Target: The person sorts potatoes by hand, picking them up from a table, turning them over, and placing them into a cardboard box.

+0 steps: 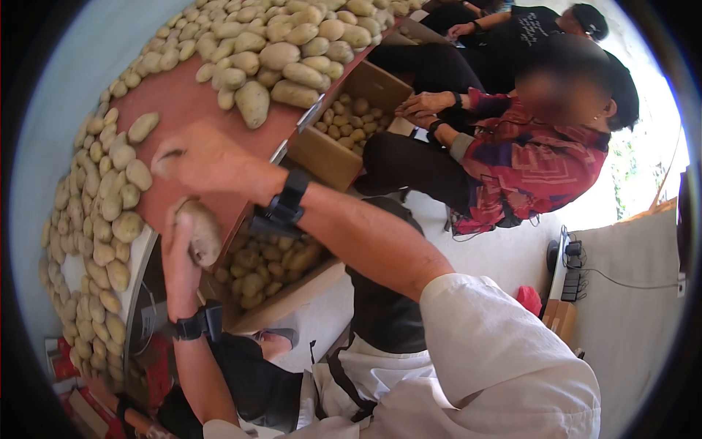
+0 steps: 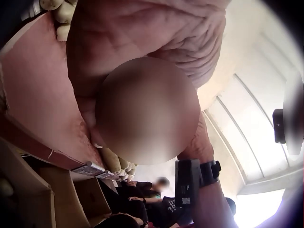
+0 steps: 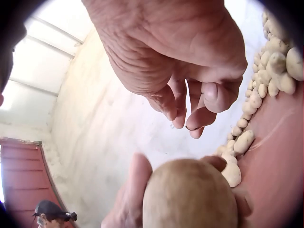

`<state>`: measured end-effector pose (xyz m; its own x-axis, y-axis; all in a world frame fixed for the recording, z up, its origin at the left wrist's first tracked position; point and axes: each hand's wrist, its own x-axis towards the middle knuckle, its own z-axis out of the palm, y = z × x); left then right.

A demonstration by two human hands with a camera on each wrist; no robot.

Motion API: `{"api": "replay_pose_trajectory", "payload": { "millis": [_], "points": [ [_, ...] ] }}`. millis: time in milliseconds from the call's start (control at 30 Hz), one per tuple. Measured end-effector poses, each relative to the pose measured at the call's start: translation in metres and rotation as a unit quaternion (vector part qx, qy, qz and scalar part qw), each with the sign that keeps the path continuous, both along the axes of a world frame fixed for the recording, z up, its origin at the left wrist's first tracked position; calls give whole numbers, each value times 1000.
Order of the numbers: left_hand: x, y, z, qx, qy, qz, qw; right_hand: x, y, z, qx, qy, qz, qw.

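Over the edge of the red tabletop (image 1: pixel 172 95), my left hand (image 1: pixel 180 256) holds a long brown potato (image 1: pixel 199 233). My right hand (image 1: pixel 208 161) hovers just beyond it, slightly blurred in the head view. In the right wrist view the right hand's fingers (image 3: pixel 178 102) are loosely curled, with gaps between them and no potato in them. Below them the rounded end of the held potato (image 3: pixel 190 199) shows between the left hand's fingers. The left palm (image 2: pixel 147 28) fills the top of the left wrist view, and a round blurred patch hides what lies beneath it.
A large potato heap (image 1: pixel 281 55) covers the table's far part, and more potatoes (image 1: pixel 110 190) line its left side. Cardboard boxes of potatoes stand below the edge, one near (image 1: pixel 270 267) and one farther (image 1: pixel 351 121). A person in a patterned red shirt (image 1: pixel 534 157) sits alongside.
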<state>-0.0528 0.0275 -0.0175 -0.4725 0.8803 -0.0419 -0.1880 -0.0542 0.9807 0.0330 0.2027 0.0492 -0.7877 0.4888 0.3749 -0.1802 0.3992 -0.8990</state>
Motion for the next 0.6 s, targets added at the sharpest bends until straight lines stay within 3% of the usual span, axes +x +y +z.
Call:
{"api": "replay_pose_trajectory", "payload": {
  "millis": [67,133,200,267,333,400,467,600],
  "points": [
    [12,-2,12,-57,147,-18,987,-7,14,-10,0,11,-7,1000],
    [20,-3,14,-80,150,-54,984,-1,23,0,-81,-52,1,995],
    [22,-4,12,-80,176,-68,979,4,29,8,-61,-51,-26,996],
    [24,-3,14,-102,191,-143,966,5,39,7,-55,-56,-31,996],
    [24,-4,17,-100,192,-126,968,10,41,10,-42,-57,-38,997],
    [20,-4,26,-77,112,-68,988,15,41,18,-40,-69,-55,995],
    [12,-3,23,-37,141,-18,989,16,42,20,-56,-79,-32,995],
    [-10,-2,11,39,41,71,996,9,49,15,-117,-70,-82,987]
  ]
}}
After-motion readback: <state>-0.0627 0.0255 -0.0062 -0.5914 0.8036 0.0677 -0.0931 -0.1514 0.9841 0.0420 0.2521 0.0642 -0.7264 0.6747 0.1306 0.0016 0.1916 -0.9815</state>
